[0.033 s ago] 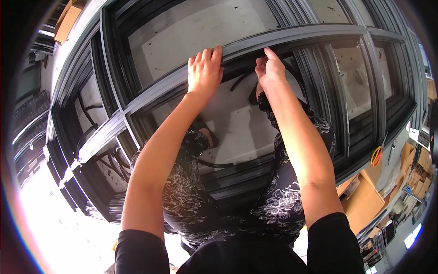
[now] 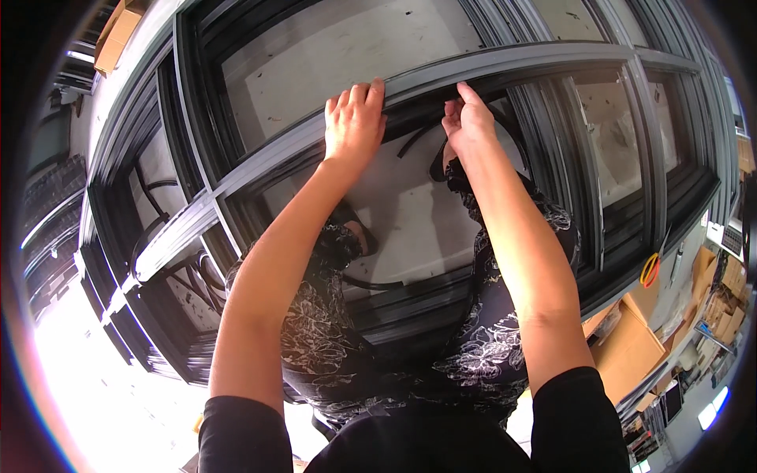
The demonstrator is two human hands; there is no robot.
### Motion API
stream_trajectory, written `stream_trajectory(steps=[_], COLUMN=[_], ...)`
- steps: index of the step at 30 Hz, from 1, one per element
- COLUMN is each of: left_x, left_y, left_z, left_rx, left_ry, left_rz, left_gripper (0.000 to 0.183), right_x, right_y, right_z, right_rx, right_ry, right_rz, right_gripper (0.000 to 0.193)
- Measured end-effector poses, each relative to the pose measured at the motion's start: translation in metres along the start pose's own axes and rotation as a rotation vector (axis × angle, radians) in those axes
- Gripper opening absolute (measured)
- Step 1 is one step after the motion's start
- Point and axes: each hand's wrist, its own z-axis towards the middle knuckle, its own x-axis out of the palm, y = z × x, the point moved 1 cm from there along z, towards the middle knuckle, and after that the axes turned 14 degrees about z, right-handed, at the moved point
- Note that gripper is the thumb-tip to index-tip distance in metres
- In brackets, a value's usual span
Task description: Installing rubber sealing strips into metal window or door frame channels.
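Note:
A long grey metal frame bar (image 2: 276, 150) crosses in front of me, part of a large stack of dark window-like frames. My left hand (image 2: 355, 122) lies over this bar, its fingers side by side and bent across the top. To its right, my right hand (image 2: 470, 122) is at the bar's near, shaded side, one digit stretched up against it and the other fingers curled in. Whatever those curled fingers hold, if anything, is hidden. A thin black strip (image 2: 414, 140) shows between the hands, below the bar; whether it reaches my right hand cannot be made out.
My legs stand inside a frame opening, on pale floor (image 2: 418, 205). Black hoses or strips (image 2: 206, 280) loop at the left. Scissors with orange handles (image 2: 650, 270) rest at the right edge, near cardboard boxes (image 2: 631, 351). Another box (image 2: 118, 35) is far left.

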Motion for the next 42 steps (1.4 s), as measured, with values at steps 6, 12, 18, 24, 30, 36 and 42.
stream_trajectory(steps=[6, 12, 18, 24, 30, 36, 42], left_x=[0.000, 0.000, 0.001, 0.003, 0.005, 0.002, 0.001], left_y=[0.002, -0.001, 0.000, 0.001, 0.001, 0.002, 0.002], left_z=[-0.001, -0.001, -0.001, -0.003, -0.004, -0.004, -0.004], left_rx=[-0.003, -0.015, -0.006, 0.009, 0.012, 0.022, 0.011], left_ry=[0.031, 0.054, 0.041, 0.019, -0.007, -0.005, 0.006], left_rz=[0.000, 0.029, 0.063, 0.091, 0.090, 0.101, 0.099], left_gripper=[0.069, 0.076, 0.079, 0.082, 0.083, 0.082, 0.077], right_x=[-0.011, -0.001, -0.004, -0.010, -0.002, -0.003, -0.010], right_y=[0.001, -0.002, 0.005, 0.001, 0.002, 0.001, 0.004], right_z=[0.014, 0.005, 0.002, 0.003, -0.002, -0.005, 0.000], right_rx=[0.051, -0.003, 0.145, 0.243, 0.079, -0.078, 0.014], right_ry=[0.023, 0.031, 0.048, 0.092, 0.098, 0.088, 0.171], right_rz=[-0.126, -0.090, 0.061, 0.078, -0.244, -0.277, -0.119], right_gripper=[0.031, 0.022, 0.035, 0.039, 0.030, 0.019, 0.016])
